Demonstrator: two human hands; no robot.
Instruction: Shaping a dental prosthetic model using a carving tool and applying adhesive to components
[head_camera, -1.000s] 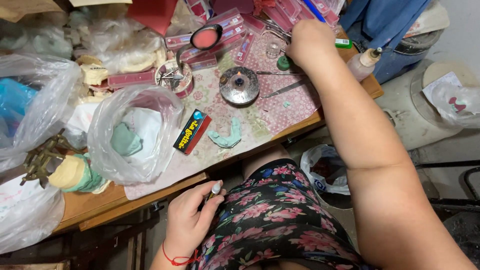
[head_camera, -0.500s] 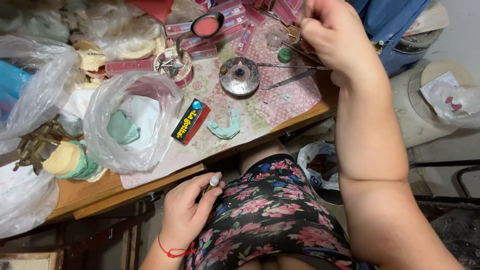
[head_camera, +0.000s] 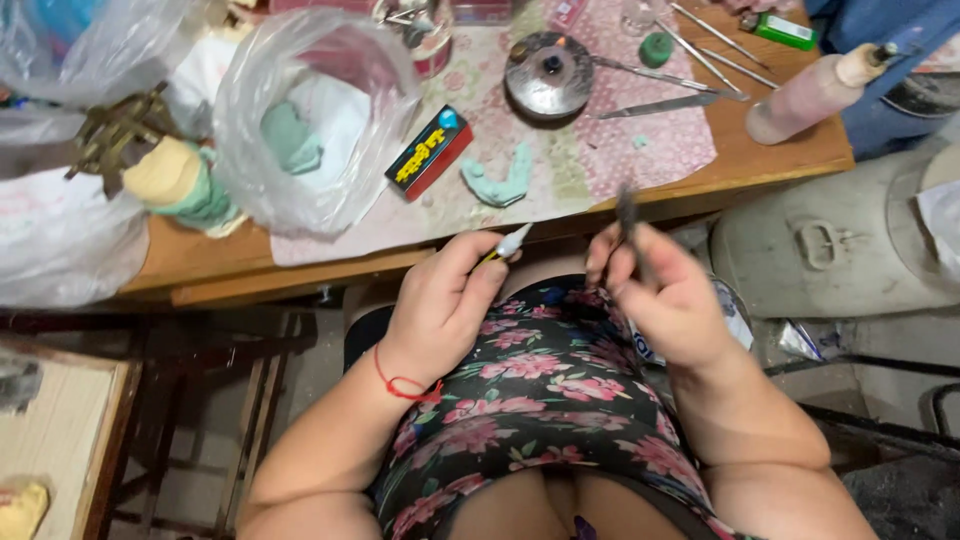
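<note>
Held over the lap, the small white-tipped stick (head_camera: 507, 245) sat pinched in the left hand (head_camera: 445, 305), its long axis slanting up and rightward toward the right hand (head_camera: 665, 295). That hand, just beside it, gripped a thin dark tool (head_camera: 628, 215), blurred, standing nearly upright below the wooden table edge (head_camera: 300, 280).

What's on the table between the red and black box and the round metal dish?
In the head view, a pale green curved piece lies on the floral cloth between the red and black box and the round metal dish.

Lap gap free; table edge (head_camera: 700, 185) ahead (bag (head_camera: 310, 120) left).
</note>
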